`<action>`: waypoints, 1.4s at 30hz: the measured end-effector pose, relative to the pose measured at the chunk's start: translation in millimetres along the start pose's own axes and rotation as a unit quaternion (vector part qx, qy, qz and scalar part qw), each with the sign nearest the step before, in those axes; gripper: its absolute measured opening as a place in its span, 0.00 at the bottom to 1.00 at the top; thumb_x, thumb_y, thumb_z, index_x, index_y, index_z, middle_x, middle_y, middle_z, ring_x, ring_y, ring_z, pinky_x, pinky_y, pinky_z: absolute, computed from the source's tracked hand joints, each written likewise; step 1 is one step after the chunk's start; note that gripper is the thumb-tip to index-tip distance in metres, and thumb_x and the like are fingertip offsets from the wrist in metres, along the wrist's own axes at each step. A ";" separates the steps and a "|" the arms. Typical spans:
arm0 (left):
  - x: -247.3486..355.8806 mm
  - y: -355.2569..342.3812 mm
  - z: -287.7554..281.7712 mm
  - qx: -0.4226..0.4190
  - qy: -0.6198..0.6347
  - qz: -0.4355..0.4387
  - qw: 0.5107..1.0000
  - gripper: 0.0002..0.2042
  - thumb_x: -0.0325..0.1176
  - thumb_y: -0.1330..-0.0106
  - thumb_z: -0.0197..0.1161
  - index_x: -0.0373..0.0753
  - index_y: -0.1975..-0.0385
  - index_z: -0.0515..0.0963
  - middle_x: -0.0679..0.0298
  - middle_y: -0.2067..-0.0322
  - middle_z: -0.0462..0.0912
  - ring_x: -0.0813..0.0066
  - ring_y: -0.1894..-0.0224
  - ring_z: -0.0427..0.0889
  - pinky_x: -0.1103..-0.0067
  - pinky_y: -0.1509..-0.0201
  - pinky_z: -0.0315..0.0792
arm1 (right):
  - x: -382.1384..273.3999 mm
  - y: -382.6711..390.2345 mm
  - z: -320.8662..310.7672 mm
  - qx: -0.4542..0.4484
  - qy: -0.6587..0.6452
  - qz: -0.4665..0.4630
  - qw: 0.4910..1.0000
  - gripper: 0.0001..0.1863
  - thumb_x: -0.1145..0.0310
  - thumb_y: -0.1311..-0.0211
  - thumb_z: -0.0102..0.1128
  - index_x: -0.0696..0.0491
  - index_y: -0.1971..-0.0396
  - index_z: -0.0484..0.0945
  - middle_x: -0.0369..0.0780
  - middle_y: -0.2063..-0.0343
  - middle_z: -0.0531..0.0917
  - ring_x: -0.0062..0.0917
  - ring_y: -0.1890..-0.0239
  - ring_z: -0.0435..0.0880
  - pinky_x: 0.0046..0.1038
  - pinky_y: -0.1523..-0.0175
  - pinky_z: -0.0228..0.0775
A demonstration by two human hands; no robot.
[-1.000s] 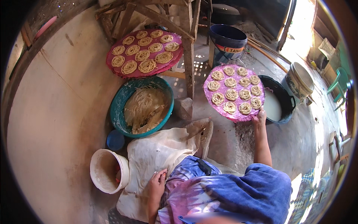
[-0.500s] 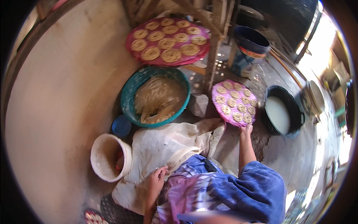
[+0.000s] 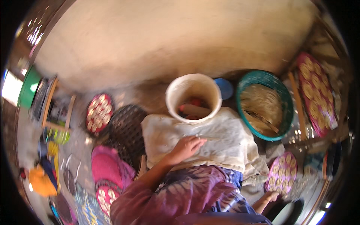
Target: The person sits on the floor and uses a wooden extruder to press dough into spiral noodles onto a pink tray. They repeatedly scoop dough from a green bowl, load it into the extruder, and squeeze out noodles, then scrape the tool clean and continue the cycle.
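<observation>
My left hand [image 3: 187,147] rests on the whitish cloth [image 3: 210,133] over my lap, its fingers loosely stretched out, with nothing plain to see in it. At the lower right, my right hand [image 3: 270,195] grips the near edge of a round pink tray [image 3: 267,186] carrying several pale coiled dough rounds [image 3: 288,171]. Just beyond the cloth stands a white bucket [image 3: 173,93] with something red and a pale block inside. To its right is a teal basin [image 3: 242,118] of wet, light-brown batter [image 3: 258,101], with a stick-like thing in it.
A blue round container [image 3: 224,89] sits between bucket and basin. A larger pink tray of coils [image 3: 317,93] leans at the far right. Near my left are a dark woven basket [image 3: 127,123], a red tray of pieces [image 3: 99,114] and pink cloth [image 3: 108,165]. A wall [image 3: 180,37] rises behind.
My view has swung left, so the bucket and basin appear farther right, and more things on the left show. My right hand still holds the tray's edge; my left hand stays on the cloth.
</observation>
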State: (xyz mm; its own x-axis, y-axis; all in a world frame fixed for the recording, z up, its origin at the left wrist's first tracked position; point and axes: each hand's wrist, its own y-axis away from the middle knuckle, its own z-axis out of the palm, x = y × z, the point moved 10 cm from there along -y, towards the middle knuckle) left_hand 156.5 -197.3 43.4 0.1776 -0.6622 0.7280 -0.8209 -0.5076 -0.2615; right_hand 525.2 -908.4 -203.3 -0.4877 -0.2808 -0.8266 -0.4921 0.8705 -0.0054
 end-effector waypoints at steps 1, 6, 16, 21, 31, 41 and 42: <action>-18.6 10.7 -25.1 0.080 0.012 -0.025 0.996 0.09 0.28 0.35 0.62 0.40 0.57 0.81 0.57 0.67 0.83 0.60 0.65 0.81 0.67 0.59 0.74 | -23.8 19.9 3.5 0.003 -0.034 -0.019 0.999 0.26 0.51 0.39 0.63 0.65 0.64 0.83 0.48 0.67 0.86 0.39 0.69 0.83 0.40 0.61 0.75; -196.1 137.0 -129.7 0.497 0.037 -0.245 0.832 0.11 0.29 0.30 0.57 0.37 0.50 0.75 0.53 0.53 0.80 0.54 0.52 0.80 0.68 0.44 0.72 | -172.5 200.4 55.7 -0.209 -0.079 -0.343 0.912 0.29 0.50 0.29 0.51 0.67 0.55 0.79 0.52 0.61 0.83 0.36 0.62 0.80 0.38 0.54 0.72; -259.7 268.2 -79.4 0.172 -0.381 -0.416 0.808 0.16 0.37 0.41 0.64 0.43 0.53 0.77 0.59 0.50 0.79 0.57 0.43 0.75 0.54 0.46 0.71 | -260.3 518.9 85.9 -0.643 -0.198 -0.338 0.658 0.16 0.60 0.26 0.53 0.59 0.54 0.75 0.38 0.66 0.76 0.22 0.65 0.75 0.25 0.54 0.70; -252.8 251.6 -147.5 0.201 -0.315 -0.454 0.809 0.13 0.39 0.42 0.65 0.43 0.60 0.80 0.62 0.52 0.80 0.58 0.47 0.78 0.58 0.53 0.73 | -250.4 577.4 62.2 -0.697 -0.143 -0.384 0.588 0.13 0.62 0.26 0.52 0.59 0.61 0.75 0.35 0.73 0.75 0.18 0.70 0.71 0.22 0.61 0.64; -92.9 104.6 -158.9 0.249 -0.225 -0.249 0.908 0.10 0.40 0.37 0.64 0.44 0.61 0.78 0.65 0.59 0.83 0.61 0.56 0.82 0.64 0.52 0.67 | -250.9 588.6 57.7 -0.713 -0.162 -0.343 0.590 0.13 0.62 0.26 0.52 0.57 0.63 0.77 0.32 0.76 0.71 0.16 0.73 0.67 0.21 0.66 0.60; -12.4 30.6 -185.8 0.323 -0.231 -0.104 0.912 0.11 0.38 0.41 0.67 0.44 0.61 0.77 0.69 0.54 0.84 0.64 0.57 0.81 0.65 0.50 0.65 | -253.4 590.0 58.3 -0.708 -0.147 -0.361 0.589 0.13 0.61 0.26 0.53 0.56 0.64 0.77 0.31 0.76 0.71 0.15 0.73 0.65 0.21 0.67 0.58; 6.6 20.1 -166.2 0.297 -0.247 -0.040 0.921 0.12 0.40 0.42 0.68 0.45 0.62 0.77 0.70 0.51 0.82 0.64 0.54 0.79 0.65 0.50 0.65 | -253.0 590.3 59.3 -0.713 -0.148 -0.351 0.589 0.13 0.61 0.26 0.53 0.56 0.65 0.76 0.30 0.76 0.70 0.15 0.73 0.65 0.21 0.67 0.58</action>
State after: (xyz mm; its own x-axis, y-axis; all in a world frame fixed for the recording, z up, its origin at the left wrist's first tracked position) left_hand 50.9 -120.3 148.2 0.5700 -0.7057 0.4207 -0.3784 -0.6800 -0.6280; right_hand 400.9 -299.5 -30.7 0.2411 -0.1020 -0.9651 -0.7053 -0.7015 -0.1021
